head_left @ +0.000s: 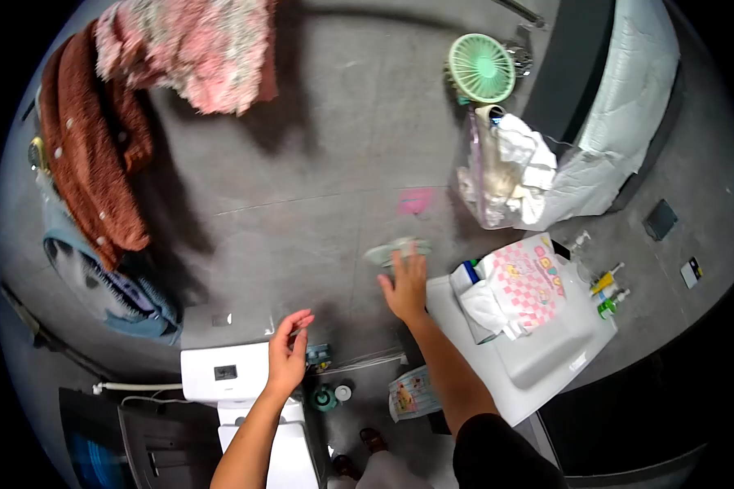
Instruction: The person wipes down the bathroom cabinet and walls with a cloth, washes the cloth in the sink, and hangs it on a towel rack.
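Note:
My right hand [406, 285] reaches up to the grey tiled wall, its fingers spread at the lower edge of a pale green, blurred item [398, 251]. Whether the fingers touch that item is unclear. A small pink piece [415, 200] is on the wall just above it. To the left, my left hand [287, 352] is raised beside the white toilet tank [226, 372], fingers loosely curved and apart, holding nothing. Right of my right hand, a white and pink checked package [527, 285] lies on the white sink [546, 359].
A green fan [481, 68] and a clear bag of white cloths [497, 171] are at the upper right. Bottles [612, 303] stand beyond the sink. Brown [98, 147] and pink [196, 49] fabrics hang at the left. A packet [413, 394] sits below my right arm.

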Available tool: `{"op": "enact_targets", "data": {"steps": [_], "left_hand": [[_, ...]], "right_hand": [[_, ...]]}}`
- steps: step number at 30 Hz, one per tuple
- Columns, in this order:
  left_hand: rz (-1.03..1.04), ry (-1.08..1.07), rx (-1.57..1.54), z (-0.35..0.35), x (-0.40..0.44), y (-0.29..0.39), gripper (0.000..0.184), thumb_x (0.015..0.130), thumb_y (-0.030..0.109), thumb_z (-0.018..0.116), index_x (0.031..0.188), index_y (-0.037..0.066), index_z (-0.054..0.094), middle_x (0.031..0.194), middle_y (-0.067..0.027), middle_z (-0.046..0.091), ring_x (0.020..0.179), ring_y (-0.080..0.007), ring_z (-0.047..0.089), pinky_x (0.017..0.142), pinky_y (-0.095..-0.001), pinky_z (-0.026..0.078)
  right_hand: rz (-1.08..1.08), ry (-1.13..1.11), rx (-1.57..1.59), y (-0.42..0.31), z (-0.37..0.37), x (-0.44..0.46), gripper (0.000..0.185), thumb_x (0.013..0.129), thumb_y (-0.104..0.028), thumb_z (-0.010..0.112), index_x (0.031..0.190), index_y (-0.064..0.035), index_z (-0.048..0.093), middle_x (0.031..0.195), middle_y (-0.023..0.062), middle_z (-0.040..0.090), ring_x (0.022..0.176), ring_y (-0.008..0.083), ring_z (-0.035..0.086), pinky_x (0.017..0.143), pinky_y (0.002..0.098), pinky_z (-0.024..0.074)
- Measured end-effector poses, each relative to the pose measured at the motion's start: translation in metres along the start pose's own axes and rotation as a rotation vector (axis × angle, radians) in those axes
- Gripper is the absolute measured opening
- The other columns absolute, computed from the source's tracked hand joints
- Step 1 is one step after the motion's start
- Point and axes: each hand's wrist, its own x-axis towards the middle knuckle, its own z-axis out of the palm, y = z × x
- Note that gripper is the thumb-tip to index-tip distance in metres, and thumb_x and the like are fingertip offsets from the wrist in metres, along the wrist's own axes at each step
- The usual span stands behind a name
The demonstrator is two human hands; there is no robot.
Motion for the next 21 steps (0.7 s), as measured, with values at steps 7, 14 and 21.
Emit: {"op": "enact_targets", "data": {"steps": [7, 14, 21], "left_hand": [[-0.011, -0.059, -0.03, 0.041, 0.013, -0.014, 0.031, 0.099, 0.001, 0.046, 0.128, 0.004, 0.056, 0.119, -0.009, 0.066, 0.109, -0.0128, 0.06, 0.089, -0.0242, 0.044], [0.006, -0.059, -0.04, 0.056, 0.022, -0.018, 0.028, 0.1, 0.004, 0.046, 0.127, 0.004, 0.056, 0.116, -0.0081, 0.067, 0.105, -0.012, 0.06, 0.088, -0.0243, 0.045], [0.03, -0.05, -0.04, 0.061, 0.032, -0.012, 0.028, 0.1, 0.005, 0.047, 0.126, 0.003, 0.057, 0.115, -0.0071, 0.067, 0.102, -0.0105, 0.06, 0.087, -0.0237, 0.044]], "right_hand": [[0.189, 0.004, 0.193, -0.028, 0.0, 0.009, 0.082, 0.093, -0.034, 0.058, 0.154, -0.0021, 0.012, 0.151, 0.04, 0.012, 0.137, 0.0585, 0.017, 0.111, 0.0629, 0.0163], [0.413, 0.273, 0.282, -0.017, 0.029, 0.027, 0.077, 0.093, -0.033, 0.057, 0.154, -0.0049, 0.018, 0.152, 0.0383, 0.011, 0.137, 0.0589, 0.016, 0.112, 0.0618, 0.015], [0.339, 0.222, 0.25, -0.006, -0.016, 0.045, 0.079, 0.093, -0.034, 0.058, 0.154, -0.0048, 0.017, 0.15, 0.0395, 0.013, 0.134, 0.0604, 0.02, 0.111, 0.0623, 0.0159]]}}
